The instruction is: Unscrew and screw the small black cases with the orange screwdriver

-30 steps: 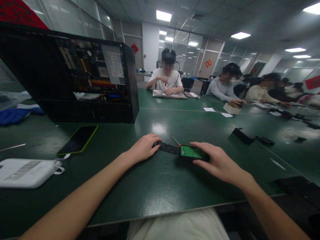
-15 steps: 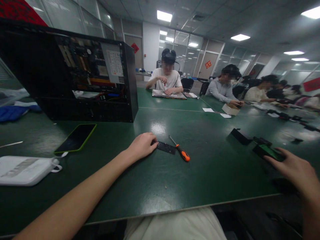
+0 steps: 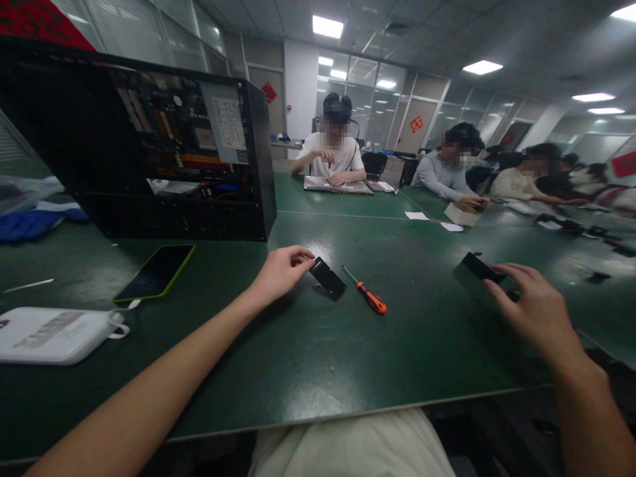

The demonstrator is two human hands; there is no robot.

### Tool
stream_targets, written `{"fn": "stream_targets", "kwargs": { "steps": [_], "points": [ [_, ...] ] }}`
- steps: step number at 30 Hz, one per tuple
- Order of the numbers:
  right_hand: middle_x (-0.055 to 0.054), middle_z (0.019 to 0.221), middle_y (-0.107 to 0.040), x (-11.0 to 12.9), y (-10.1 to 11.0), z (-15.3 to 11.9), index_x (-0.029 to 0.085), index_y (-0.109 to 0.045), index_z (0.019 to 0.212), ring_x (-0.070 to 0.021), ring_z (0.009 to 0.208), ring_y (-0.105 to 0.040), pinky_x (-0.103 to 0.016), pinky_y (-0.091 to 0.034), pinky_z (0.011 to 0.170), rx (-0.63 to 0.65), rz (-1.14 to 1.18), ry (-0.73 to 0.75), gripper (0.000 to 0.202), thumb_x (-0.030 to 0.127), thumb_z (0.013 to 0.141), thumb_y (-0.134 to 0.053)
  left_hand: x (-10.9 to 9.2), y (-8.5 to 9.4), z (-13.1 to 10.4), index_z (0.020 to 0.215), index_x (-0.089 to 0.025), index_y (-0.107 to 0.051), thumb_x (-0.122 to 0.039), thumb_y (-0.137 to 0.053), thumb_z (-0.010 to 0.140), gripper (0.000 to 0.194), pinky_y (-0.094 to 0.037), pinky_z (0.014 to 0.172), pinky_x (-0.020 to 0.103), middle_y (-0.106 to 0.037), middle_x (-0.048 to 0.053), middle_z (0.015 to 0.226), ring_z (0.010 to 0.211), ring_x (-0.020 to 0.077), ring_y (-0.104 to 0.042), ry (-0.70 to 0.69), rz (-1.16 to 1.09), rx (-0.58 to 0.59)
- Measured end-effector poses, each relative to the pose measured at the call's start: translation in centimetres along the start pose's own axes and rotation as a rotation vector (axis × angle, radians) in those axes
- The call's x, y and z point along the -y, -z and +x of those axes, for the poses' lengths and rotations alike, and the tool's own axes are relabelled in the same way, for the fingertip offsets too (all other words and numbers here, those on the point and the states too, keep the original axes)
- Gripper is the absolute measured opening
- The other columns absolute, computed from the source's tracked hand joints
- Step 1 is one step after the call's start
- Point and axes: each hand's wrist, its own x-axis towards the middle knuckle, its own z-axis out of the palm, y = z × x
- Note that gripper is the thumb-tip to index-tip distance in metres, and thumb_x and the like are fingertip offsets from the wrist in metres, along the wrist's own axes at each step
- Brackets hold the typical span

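Observation:
My left hand (image 3: 283,275) pinches one end of a thin black rectangular plate (image 3: 328,278), which is tilted, its far end low over the green table (image 3: 278,371). Just right of the plate lies a screwdriver (image 3: 371,298) with an orange and black handle, its shaft pointing away to the left. At the right, my right hand (image 3: 531,305) has its thumb and fingers around the near end of a black block-shaped part (image 3: 479,266) resting on the table. The hand hides that end, and what lies under the palm is hidden too.
An open black computer case (image 3: 199,159) stands at the left. Nearer are a phone (image 3: 156,273) with a green edge and a white power bank (image 3: 54,334). Across the table a person (image 3: 332,156) works with a tool; a small box (image 3: 462,214) sits before another person.
My left hand has raised and turned the black plate, which lay flat before. My right hand has moved left from a dark green-tinted part to the black block.

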Motion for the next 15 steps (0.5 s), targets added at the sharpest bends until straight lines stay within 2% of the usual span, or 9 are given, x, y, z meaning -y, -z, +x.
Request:
{"fn": "stream_targets", "kwargs": {
  "steps": [1,2,5,7,9,11,15],
  "points": [
    [-0.018,0.129,-0.067,2.8,-0.1,0.6,0.019,-0.067,0.125,-0.0362,0.119,-0.065,-0.052,-0.051,0.106,-0.004,0.112,0.038,0.046,0.052,0.097,-0.053,-0.1,-0.1,0.0,0.098,-0.015,-0.076,-0.031,-0.069,0.087,0.021,-0.058,0.079,0.035,-0.080,0.008,0.091,0.084,0.0234,-0.075,0.009,-0.047,0.011],
    [-0.016,0.131,-0.067,5.4,-0.3,1.1,0.019,-0.067,0.127,-0.0337,0.122,-0.064,-0.050,-0.050,0.108,0.061,0.229,0.064,0.044,0.050,0.099,-0.053,-0.2,-0.2,0.0,0.101,-0.014,-0.076,-0.031,-0.069,0.087,0.022,-0.058,0.080,0.035,-0.080,0.009,0.094,0.085,0.0233,-0.075,0.015,-0.092,0.025],
    [-0.011,0.138,-0.067,12.4,-1.8,2.2,0.022,-0.065,0.136,-0.0275,0.126,-0.064,-0.049,-0.049,0.112,0.348,0.616,0.108,0.046,0.050,0.104,-0.048,-0.5,-0.6,-0.3,0.109,-0.013,-0.075,-0.029,-0.070,0.088,0.026,-0.060,0.081,0.036,-0.080,0.010,0.100,0.085,0.0221,-0.075,0.013,-0.195,0.065],
    [-0.011,0.143,-0.065,16.0,-3.3,2.7,0.021,-0.060,0.144,-0.0253,0.128,-0.063,-0.049,-0.048,0.114,0.549,0.874,0.086,0.052,0.052,0.106,-0.044,-0.8,-0.9,-0.6,0.110,-0.013,-0.076,-0.028,-0.071,0.088,0.027,-0.061,0.084,0.037,-0.080,0.010,0.103,0.087,0.0216,-0.075,0.002,-0.246,0.080],
    [-0.012,0.149,-0.060,18.8,-5.0,2.9,0.021,-0.053,0.151,-0.0242,0.131,-0.062,-0.048,-0.047,0.116,0.722,1.081,0.040,0.057,0.054,0.105,-0.045,-1.2,-1.2,-0.9,0.111,-0.013,-0.076,-0.027,-0.072,0.088,0.027,-0.062,0.086,0.037,-0.080,0.010,0.104,0.088,0.0216,-0.076,-0.009,-0.291,0.091],
    [-0.011,0.151,-0.059,20.8,-6.5,2.9,0.023,-0.051,0.154,-0.0241,0.134,-0.060,-0.047,-0.047,0.115,0.842,1.224,-0.005,0.061,0.057,0.104,-0.048,-1.6,-1.5,-1.2,0.111,-0.013,-0.077,-0.027,-0.072,0.088,0.027,-0.063,0.084,0.037,-0.081,0.010,0.102,0.086,0.0217,-0.076,-0.020,-0.335,0.096],
    [-0.011,0.144,-0.064,23.3,-7.9,2.4,0.027,-0.057,0.148,-0.0235,0.120,-0.068,-0.044,-0.054,0.105,0.947,1.474,-0.111,0.058,0.060,0.102,-0.051,-2.4,-1.7,-1.6,0.108,-0.014,-0.078,-0.026,-0.071,0.089,0.024,-0.062,0.088,0.036,-0.081,0.009,0.103,0.092,0.0232,-0.077,-0.072,-0.391,0.065]
  ]
}}
